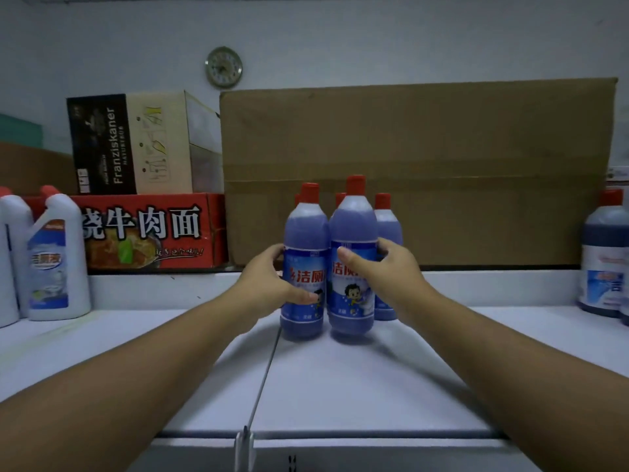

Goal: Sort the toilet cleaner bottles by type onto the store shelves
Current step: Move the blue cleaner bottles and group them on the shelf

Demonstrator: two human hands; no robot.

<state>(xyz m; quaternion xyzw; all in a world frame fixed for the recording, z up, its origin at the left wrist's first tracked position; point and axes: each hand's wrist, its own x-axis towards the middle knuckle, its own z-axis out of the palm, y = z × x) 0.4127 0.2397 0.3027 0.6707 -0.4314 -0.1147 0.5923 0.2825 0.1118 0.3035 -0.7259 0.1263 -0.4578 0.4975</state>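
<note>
one white shelf (340,386) runs before a brown carton (408,172) and wall clock (223,67).

Bottle cluster (352,226) centred on the shelf (340,386) before the cardboard box (418,148); bent-neck bottles (51,267) far left, squat bottles (602,260) far right.

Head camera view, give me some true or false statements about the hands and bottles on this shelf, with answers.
1. The left hand grips a blue bottle. True.
2. The right hand holds nothing. False: it grips the neighbouring blue bottle.
3. The blue bottle has a green cap. False: its cap is red.
4. At the far left stand white bent-neck bottles. True.
5. The cardboard box stands behind the blue bottle. True.
</note>
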